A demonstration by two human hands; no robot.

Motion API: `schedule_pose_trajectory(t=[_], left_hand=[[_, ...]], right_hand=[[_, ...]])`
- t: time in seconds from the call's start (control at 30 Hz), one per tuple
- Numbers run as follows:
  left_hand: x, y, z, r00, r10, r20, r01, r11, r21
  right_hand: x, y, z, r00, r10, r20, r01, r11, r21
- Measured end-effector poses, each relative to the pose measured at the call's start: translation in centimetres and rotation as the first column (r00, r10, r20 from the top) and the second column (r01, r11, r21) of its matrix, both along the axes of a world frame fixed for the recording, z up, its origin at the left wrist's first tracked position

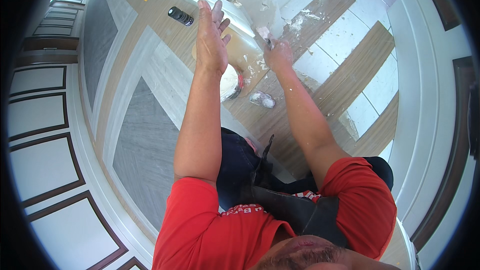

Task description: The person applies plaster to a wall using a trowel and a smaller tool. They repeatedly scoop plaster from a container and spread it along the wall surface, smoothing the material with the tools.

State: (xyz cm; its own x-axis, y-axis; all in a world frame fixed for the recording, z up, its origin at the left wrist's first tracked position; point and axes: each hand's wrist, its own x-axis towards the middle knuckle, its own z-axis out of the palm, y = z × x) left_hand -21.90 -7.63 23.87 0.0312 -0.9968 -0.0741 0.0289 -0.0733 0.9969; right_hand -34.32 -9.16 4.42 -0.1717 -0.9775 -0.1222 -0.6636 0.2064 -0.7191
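My left hand [212, 42] is raised beside the white door frame, fingers stretched out and apart, with whitish dust on the fingertips. Nothing is in it. My right hand [278, 56] is closed round a small putty knife [268, 43], its end close to the foot of the wall where pale filler shows. Much of the tool is hidden by the fingers. Below my left hand stands a tub of white paste [230, 83], partly covered by my wrist. A white-smeared, clear-looking piece [262, 99] lies on the floor between my forearms; I cannot make out its kind.
A black bottle [180, 16] lies on the wood-look floor to the left. White tiles [345, 32] alternate with wood-look strips [367, 60] at the right, spattered with filler. White panelled doors [42, 120] line the left; a white door frame [420, 95] bounds the right.
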Motion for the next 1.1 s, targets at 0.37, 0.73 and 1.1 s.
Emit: schedule_pose_trajectory(t=[0.37,0.73,1.1], left_hand=[[0.5,0.2,0.6,1.000,0.012,-0.010,-0.012,1.000,-0.003],[1.6,0.4,1.0,0.998,0.061,-0.014,-0.061,0.998,-0.008],[1.7,0.3,1.4,0.993,0.108,-0.058,-0.109,0.994,-0.019]], right_hand=[[-3.0,0.1,-4.6,0.956,0.248,-0.160,-0.174,0.911,0.374],[-8.2,-1.5,-9.6,0.919,0.316,0.236,-0.384,0.853,0.353],[-8.1,0.1,-10.3,0.972,-0.230,0.052,0.234,0.965,-0.115]])
